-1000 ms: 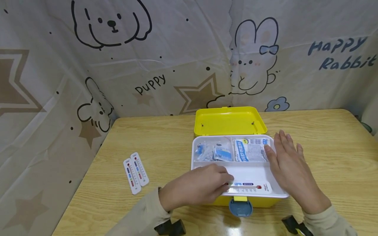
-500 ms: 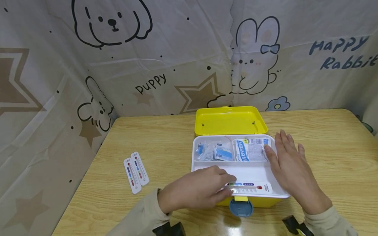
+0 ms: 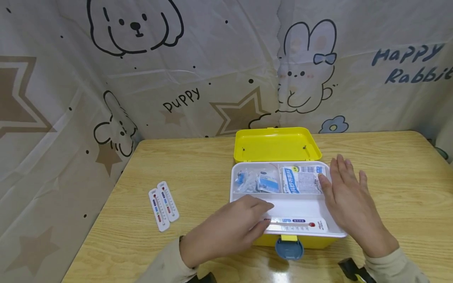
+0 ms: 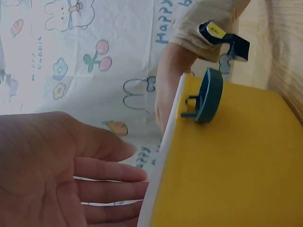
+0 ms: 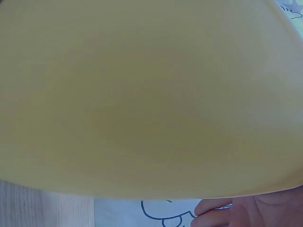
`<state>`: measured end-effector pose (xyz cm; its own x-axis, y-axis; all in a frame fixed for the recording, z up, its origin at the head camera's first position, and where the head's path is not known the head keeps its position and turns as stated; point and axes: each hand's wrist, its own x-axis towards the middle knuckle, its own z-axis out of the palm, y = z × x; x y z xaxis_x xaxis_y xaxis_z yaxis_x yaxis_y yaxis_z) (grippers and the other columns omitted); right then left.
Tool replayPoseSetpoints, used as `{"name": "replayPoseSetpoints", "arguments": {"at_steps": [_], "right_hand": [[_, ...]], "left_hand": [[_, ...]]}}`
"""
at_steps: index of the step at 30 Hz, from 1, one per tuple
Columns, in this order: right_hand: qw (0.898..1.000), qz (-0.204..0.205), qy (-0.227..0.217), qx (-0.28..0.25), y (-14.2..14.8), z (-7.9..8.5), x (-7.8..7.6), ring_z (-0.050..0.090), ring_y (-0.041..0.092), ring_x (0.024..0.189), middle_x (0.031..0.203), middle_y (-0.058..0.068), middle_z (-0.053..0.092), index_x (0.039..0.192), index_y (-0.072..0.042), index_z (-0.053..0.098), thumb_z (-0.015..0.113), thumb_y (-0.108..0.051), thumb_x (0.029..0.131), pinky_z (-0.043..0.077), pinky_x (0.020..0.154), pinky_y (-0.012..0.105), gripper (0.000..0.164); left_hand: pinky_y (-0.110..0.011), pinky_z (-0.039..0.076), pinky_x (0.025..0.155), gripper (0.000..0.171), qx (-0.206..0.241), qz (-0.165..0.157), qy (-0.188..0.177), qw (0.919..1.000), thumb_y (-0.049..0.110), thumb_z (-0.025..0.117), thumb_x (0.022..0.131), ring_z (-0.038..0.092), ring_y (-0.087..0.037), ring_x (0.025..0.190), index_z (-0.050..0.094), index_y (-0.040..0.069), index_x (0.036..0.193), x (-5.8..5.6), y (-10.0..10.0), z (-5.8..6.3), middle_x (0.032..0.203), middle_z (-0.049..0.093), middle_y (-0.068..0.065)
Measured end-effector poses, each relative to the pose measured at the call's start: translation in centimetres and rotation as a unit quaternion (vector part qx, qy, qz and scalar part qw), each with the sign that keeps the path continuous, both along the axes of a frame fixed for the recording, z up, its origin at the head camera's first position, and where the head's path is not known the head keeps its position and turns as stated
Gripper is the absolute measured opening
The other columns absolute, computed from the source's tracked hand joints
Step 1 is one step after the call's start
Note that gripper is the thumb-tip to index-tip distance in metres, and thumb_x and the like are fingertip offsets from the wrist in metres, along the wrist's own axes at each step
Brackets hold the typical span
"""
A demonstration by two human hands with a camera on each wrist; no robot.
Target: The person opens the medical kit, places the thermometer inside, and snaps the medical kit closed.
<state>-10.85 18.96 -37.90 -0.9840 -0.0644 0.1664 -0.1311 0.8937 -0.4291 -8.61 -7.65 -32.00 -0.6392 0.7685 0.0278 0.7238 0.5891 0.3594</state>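
A white thermometer card (image 3: 297,225) with a red bulb lies flat along the front of the white tray (image 3: 293,206), which sits in a yellow box (image 3: 315,241). Over the tray's front left corner is my left hand (image 3: 230,226), thumb and index finger apart, overlapping the card's left end. In the left wrist view that hand (image 4: 71,170) shows straight fingers with nothing in them. My right hand (image 3: 348,200) rests flat along the tray's right rim, fingers straight. The right wrist view is mostly the box's yellow side (image 5: 142,104), with part of the right hand (image 5: 251,213) below.
In the tray's back compartments lie small clear and blue packets (image 3: 260,182) and a gauze packet (image 3: 302,179). The yellow lid (image 3: 277,144) stands open behind; a blue latch (image 3: 289,249) hangs in front. Two more thermometer cards (image 3: 159,210) lie on the table (image 3: 116,232) at left.
My left hand has drawn back to the left from the thermometer card and its thumb and finger have spread, leaving more of the card showing. The right hand has stayed on the rim.
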Motion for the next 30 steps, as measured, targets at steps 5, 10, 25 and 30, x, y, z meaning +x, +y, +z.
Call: {"name": "replayPoseSetpoints", "arguments": {"at_steps": [5, 10, 25, 30], "right_hand": [[1.000, -0.010, 0.001, 0.000, -0.2, 0.0, 0.0, -0.001, 0.046, 0.143, 0.154, 0.033, 0.005, 0.146, 0.016, 0.015, 0.031, -0.030, 0.106, -0.012, 0.113, 0.057, 0.063], [1.000, -0.015, 0.011, -0.007, -0.4, -0.1, 0.1, -0.001, 0.045, 0.143, 0.153, 0.033, 0.008, 0.145, 0.016, 0.017, 0.034, -0.023, 0.105, -0.012, 0.114, 0.055, 0.059], [1.000, -0.014, 0.010, -0.004, -0.3, 0.0, 0.1, -0.001, 0.046, 0.143, 0.153, 0.033, 0.006, 0.145, 0.017, 0.016, 0.033, -0.023, 0.105, -0.012, 0.114, 0.054, 0.058], [1.000, -0.012, 0.011, -0.002, -0.2, 0.0, 0.1, -0.002, 0.046, 0.142, 0.153, 0.033, 0.006, 0.145, 0.017, 0.016, 0.033, -0.023, 0.105, -0.012, 0.114, 0.054, 0.059]], "left_hand": [[-0.027, 0.049, 0.096, 0.032, 0.023, 0.057, -0.003, 0.9981, 0.017, 0.052, 0.100, 0.057, -0.016, 0.117, 0.061, 0.003, 0.128, 0.2, -1.3, -0.3, 0.126, 0.062, -0.007], [-0.033, 0.049, 0.097, 0.031, 0.078, 0.110, -0.011, 0.9908, 0.014, 0.050, 0.101, 0.057, -0.019, 0.117, 0.060, 0.001, 0.127, 0.4, -3.0, -0.9, 0.125, 0.062, -0.010], [-0.042, 0.052, 0.090, 0.028, 0.144, 0.278, 0.029, 0.9493, 0.005, 0.057, 0.095, 0.062, -0.027, 0.108, 0.063, -0.001, 0.122, 0.2, -8.4, -3.5, 0.121, 0.064, -0.014], [-0.043, 0.055, 0.082, 0.028, 0.131, 0.333, 0.044, 0.9327, 0.001, 0.058, 0.093, 0.065, -0.032, 0.099, 0.062, -0.007, 0.119, 0.1, -9.8, -4.5, 0.115, 0.065, -0.021]]}}
